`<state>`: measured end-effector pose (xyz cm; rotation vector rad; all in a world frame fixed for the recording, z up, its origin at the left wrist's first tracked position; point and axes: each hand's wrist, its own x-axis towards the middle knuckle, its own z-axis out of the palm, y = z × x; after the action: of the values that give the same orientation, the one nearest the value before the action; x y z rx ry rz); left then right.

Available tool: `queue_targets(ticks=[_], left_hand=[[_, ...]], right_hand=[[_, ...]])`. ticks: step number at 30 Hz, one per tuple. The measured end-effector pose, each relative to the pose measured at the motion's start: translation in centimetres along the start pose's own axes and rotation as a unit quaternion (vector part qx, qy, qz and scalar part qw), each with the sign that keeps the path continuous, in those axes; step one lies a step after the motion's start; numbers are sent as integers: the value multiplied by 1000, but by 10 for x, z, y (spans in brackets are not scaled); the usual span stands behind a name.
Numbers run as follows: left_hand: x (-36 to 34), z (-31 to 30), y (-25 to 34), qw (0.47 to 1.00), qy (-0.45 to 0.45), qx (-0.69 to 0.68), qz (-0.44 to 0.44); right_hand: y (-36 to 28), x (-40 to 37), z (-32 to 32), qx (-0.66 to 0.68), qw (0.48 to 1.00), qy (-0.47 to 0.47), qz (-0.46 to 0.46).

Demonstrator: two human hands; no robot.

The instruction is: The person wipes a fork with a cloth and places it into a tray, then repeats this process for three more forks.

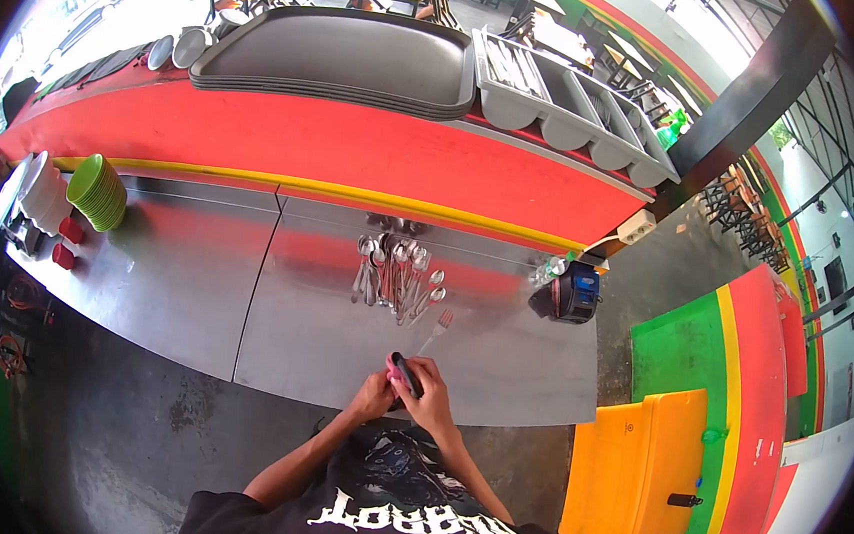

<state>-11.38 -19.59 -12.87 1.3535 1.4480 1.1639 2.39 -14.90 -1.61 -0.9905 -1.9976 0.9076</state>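
Close to my body, at the front edge of the metal counter [319, 344], both hands meet around a small black and pink object [403, 372]. Its exact kind cannot be made out. My left hand [373, 395] is closed on its left side, and my right hand [429, 396] wraps it from the right. Just beyond my fingers lies a single fork [441, 324]. Farther back is a loose pile of spoons and forks [397, 267], handles mostly toward me.
Stacked green bowls [102, 193] and white bowls [43, 195] stand at the counter's left end. At the right are a black and blue device [577, 293] and a plastic bottle [549, 270]. Brown trays [338, 54] and a grey cutlery holder [560, 102] top the red ledge. A yellow bin [621, 473] stands right.
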Motion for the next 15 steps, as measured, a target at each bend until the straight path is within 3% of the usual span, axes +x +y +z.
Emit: queue_targets(ticks=[4, 10, 15], left_hand=[[-2, -12, 27, 999, -33, 8, -33], [-2, -35, 67, 981, -161, -88, -65], [0, -37, 62, 978, -158, -129, -36]], right_hand=[[16, 2, -2, -18, 999, 31, 15], [43, 27, -21, -111, 988, 107, -23], [41, 43, -28, -88, 991, 101, -19]])
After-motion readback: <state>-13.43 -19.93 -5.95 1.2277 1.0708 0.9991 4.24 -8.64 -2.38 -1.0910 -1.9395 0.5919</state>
